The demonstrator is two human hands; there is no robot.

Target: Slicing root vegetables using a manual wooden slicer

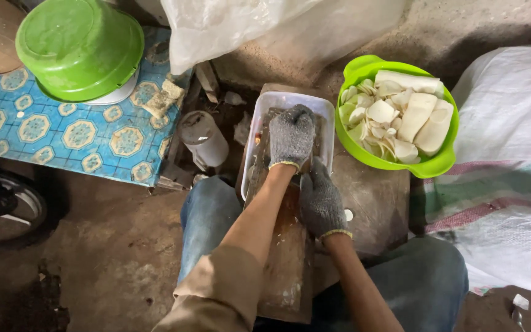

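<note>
Long worn wooden slicing board (287, 258) runs from the lap into a white rectangular plastic tub (324, 110). Left grey-gloved hand (291, 136) presses farther along it, fingers curled, contents hidden; right gloved hand (321, 200) grips the board's edge nearer.

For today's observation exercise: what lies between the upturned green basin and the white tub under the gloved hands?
In the head view, a grey cylindrical container lies between the upturned green basin and the white tub, amid scattered debris.
</note>
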